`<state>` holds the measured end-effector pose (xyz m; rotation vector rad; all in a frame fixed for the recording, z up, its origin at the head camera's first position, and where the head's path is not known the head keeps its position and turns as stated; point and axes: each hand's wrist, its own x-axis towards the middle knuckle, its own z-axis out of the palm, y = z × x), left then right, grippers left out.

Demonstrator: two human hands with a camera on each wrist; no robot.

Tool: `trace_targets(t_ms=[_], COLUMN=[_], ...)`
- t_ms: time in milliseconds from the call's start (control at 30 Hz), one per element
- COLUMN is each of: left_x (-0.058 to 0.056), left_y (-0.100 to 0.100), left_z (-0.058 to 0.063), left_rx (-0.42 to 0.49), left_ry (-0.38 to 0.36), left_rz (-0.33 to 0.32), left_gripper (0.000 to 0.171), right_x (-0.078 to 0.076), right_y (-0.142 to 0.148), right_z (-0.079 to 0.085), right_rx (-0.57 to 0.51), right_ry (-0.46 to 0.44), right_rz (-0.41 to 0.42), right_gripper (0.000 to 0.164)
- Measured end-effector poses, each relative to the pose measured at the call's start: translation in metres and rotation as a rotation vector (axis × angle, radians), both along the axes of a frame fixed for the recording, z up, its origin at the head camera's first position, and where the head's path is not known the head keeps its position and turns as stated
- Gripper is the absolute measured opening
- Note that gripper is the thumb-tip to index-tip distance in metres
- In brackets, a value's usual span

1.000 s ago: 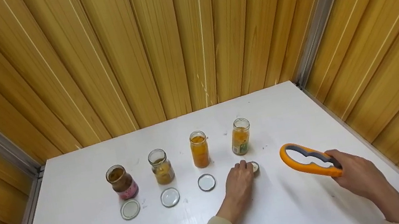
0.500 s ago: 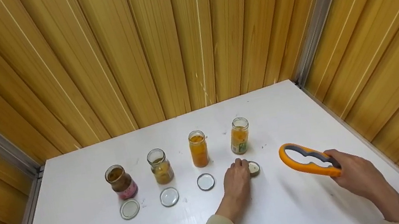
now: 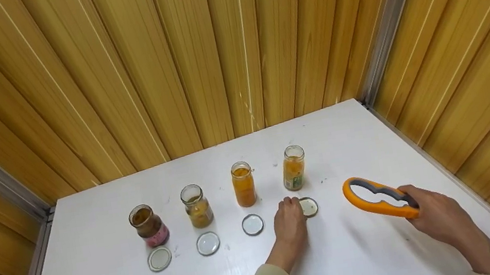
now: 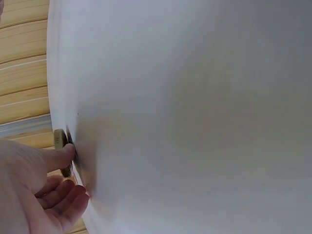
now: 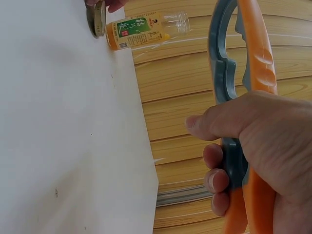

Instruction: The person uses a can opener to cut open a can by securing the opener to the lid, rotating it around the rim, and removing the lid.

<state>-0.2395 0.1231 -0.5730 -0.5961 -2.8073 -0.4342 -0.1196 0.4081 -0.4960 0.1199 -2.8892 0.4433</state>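
Observation:
My left hand (image 3: 289, 221) pinches the left edge of a jar lid (image 3: 309, 207), inner side up, close over the white table. In the left wrist view the thumb lies against that lid (image 4: 60, 146); the right wrist view shows a narrow dark gap or shadow under it. Just behind stands an uncapped glass jar (image 3: 294, 169) of yellow-orange food with a green label. My right hand (image 3: 441, 212) grips an orange and grey jar opener (image 3: 373, 201) by its handle end, held above the table on the right. Its looped end points left, with nothing inside.
Leftward stand more uncapped jars: an orange one (image 3: 244, 186), a yellowish one (image 3: 198, 209) and a brown one (image 3: 150, 227) with a pink label. In front of each lies a lid: right (image 3: 253, 224), middle (image 3: 208, 243), left (image 3: 159, 259). Wood-patterned walls (image 3: 193, 57) enclose the table.
My left hand has shifted slightly left, and more of the lid's inner side shows, lying flatter. My right hand and the jar opener have hardly moved.

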Motion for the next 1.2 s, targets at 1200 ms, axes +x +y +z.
trace_targets(t_ms=[1200], left_x=[0.033], left_y=[-0.058], left_z=[0.045], left_rx=[0.085], left_ry=[-0.030], left_rz=[-0.071], left_gripper=[0.034], right_x=[-0.009], right_y=[-0.010], right_z=[0.008], right_rx=[-0.036], right_ry=[0.086], right_rz=[-0.006], right_gripper=[0.055])
